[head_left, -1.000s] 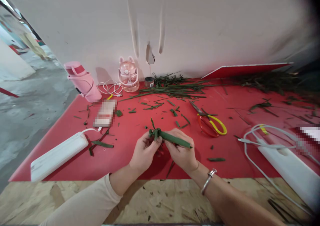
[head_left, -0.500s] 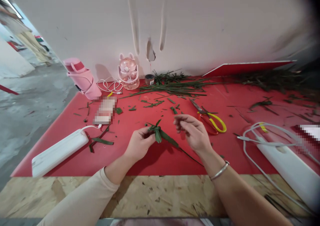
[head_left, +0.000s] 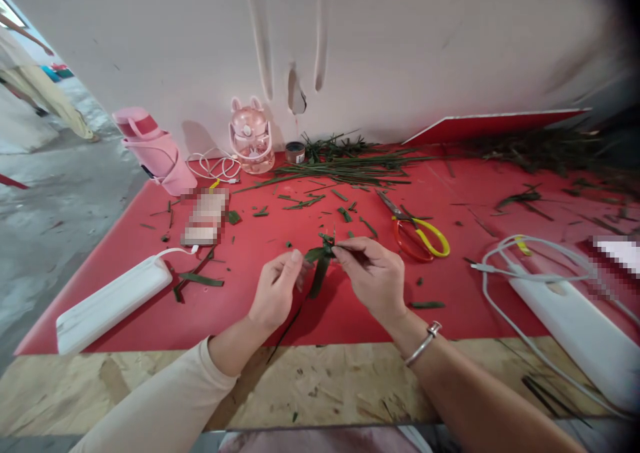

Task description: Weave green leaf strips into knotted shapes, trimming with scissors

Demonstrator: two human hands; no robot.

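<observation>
Your right hand (head_left: 376, 274) pinches the knotted green leaf (head_left: 320, 266) between its fingers, above the near part of the red sheet (head_left: 240, 299). Your left hand (head_left: 275, 286) is just beside it, fingers partly curled; whether they touch the leaf you cannot tell. Bare red surface lies between leaf and scissors (head_left: 413, 229); the table's wooden edge (head_left: 320, 389) runs nearest you.
</observation>
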